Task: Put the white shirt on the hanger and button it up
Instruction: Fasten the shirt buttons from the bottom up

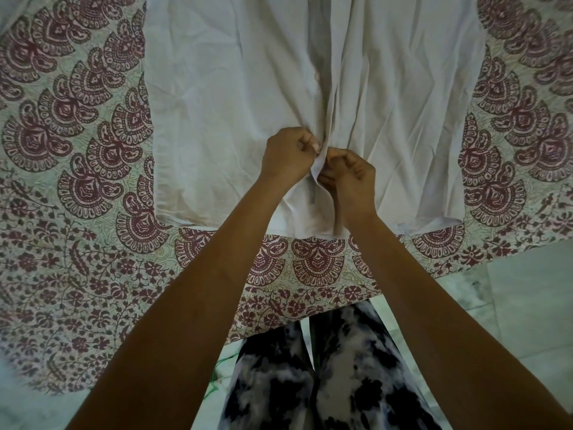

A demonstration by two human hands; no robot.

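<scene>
On the patterned bedspread (77, 150), which I watch from afar, the white shirt (232, 88) lies flat and front-up with its hem nearest the person, I judge so the placket stays steady for buttoning. The left hand (288, 156) pinches one front edge low on the placket and the right hand (347, 178), touching it, pinches the other, fingers curled tight on cloth, likely closing a lower button. I see no hanger and no container; the bedspread alone bears the shirt.

White shirt (248, 88), maroon paisley bedsheet (77, 150)
</scene>
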